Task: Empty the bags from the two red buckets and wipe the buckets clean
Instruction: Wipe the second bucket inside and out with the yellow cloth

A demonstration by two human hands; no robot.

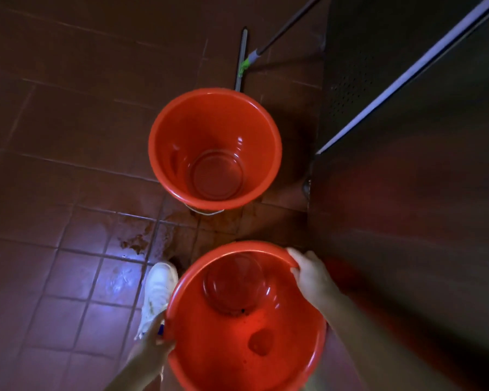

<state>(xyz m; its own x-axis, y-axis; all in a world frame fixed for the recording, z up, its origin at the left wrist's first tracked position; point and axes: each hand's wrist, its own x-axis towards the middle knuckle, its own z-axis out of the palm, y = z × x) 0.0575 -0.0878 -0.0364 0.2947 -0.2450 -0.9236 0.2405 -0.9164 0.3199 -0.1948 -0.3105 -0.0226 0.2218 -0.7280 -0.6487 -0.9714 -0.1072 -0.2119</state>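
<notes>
Two red buckets without bags show in the head view. The far bucket (178,131) stands upright on the tiled floor, its inside bare. The near bucket (237,345) is tilted toward me, with dark specks and a wet patch on its inner wall. My right hand (311,275) grips its rim at the upper right, fingers curled over the edge. My left hand (156,342) holds the rim at the lower left, with something small and blue beside the fingers.
A floor squeegee (242,60) with a long handle lies behind the far bucket. A dark metal cabinet (407,165) fills the right side. Brown stains and wet patches (137,244) mark the red tiles between the buckets. A white shoe (158,289) stands left of the near bucket.
</notes>
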